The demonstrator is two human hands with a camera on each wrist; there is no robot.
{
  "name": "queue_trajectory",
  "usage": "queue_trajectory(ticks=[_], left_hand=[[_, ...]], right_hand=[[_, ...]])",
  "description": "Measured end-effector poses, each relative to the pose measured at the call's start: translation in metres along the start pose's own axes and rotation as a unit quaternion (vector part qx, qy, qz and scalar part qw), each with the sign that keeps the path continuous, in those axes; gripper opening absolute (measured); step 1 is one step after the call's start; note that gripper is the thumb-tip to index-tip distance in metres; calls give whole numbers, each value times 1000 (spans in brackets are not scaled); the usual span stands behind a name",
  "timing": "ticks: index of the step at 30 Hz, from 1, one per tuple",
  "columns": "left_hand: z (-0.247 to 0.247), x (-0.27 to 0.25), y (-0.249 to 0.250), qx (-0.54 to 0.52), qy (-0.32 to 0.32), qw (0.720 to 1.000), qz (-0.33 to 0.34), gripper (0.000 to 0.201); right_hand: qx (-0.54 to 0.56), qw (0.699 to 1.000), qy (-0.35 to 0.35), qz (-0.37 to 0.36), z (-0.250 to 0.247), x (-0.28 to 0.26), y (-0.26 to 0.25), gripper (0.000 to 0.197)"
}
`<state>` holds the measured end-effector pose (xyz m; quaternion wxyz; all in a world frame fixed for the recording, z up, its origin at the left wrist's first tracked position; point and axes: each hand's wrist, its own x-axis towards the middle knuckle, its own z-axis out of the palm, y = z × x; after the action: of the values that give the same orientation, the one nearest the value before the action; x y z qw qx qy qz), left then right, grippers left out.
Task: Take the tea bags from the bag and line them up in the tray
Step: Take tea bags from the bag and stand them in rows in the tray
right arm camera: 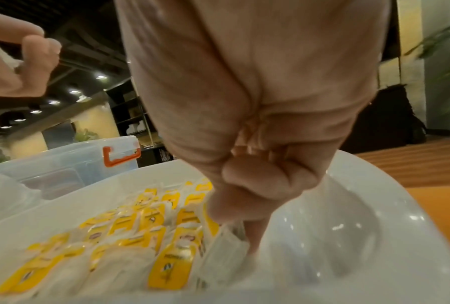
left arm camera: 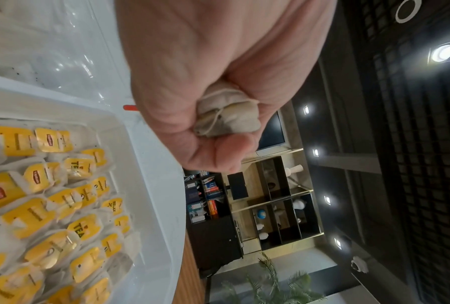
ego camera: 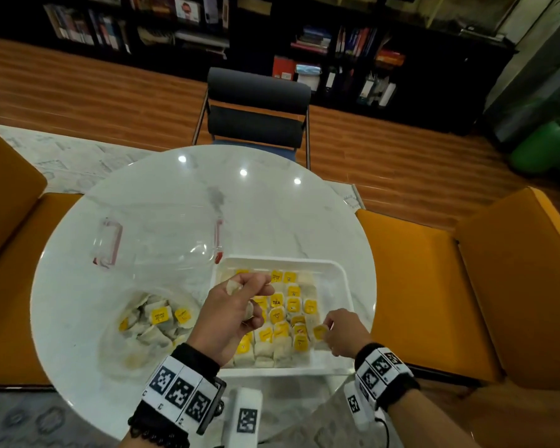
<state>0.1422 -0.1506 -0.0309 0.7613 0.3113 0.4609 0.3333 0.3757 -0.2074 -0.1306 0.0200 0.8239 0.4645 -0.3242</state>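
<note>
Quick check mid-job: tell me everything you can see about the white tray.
The white tray is a shallow, glossy, plastic-looking rectangle with rounded corners, flat on the round marble table's near right side. Yellow-tagged tea bags fill its left and middle in rows; the right strip is bare. The right hand sets a tea bag there; the left hand hovers above.

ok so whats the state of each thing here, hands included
left hand: raised above the tray, curled round tea bags
right hand: low in the tray, pinching one tea bag
tray: largely filled with rows, right side bare
plastic bag: open, tea bags still inside
clear box: on the table, contents unclear
</note>
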Motion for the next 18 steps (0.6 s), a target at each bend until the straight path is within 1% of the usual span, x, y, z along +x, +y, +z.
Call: queue_trajectory(ticks=[2, 4, 6, 7, 10, 11, 13, 15, 16, 18], left_hand=[[-2, 0, 0, 2, 0, 1000, -6, 23], [-4, 0, 0, -12, -4, 1000, -16, 25], [-4, 0, 1, -40, -12, 999, -33, 26], [-5, 0, 2, -57, -19, 997, -45, 25], [-5, -1, 6, -127, -45, 987, -83, 23], [-5, -1, 8, -152, -50, 983, -93, 23], [-4, 0, 10, -191, -55, 974, -106, 22], [0, 1, 13, -215, -55, 968, -113, 22], [2, 2, 13, -222, -54, 967, -116, 23], [7, 4, 13, -228, -54, 965, -119, 26]], right_hand=[[-8, 1000, -25, 3, 3, 3, -3, 12], [-10, 999, -27, 31, 7, 3, -7, 8], [-26, 998, -5, 56, 11, 3, -9, 23], [-32, 998, 4, 59, 11, 1, -10, 26], [0, 999, -1, 54, 2, -7, -11, 19], [18, 999, -2, 43, -5, -11, -12, 16], [54, 998, 12, 5, -24, -20, -17, 17], [98, 992, 54, -58, -47, -35, -29, 21], [123, 984, 84, -96, -59, -45, -38, 21], [172, 958, 137, -183, -78, -70, -59, 17]])
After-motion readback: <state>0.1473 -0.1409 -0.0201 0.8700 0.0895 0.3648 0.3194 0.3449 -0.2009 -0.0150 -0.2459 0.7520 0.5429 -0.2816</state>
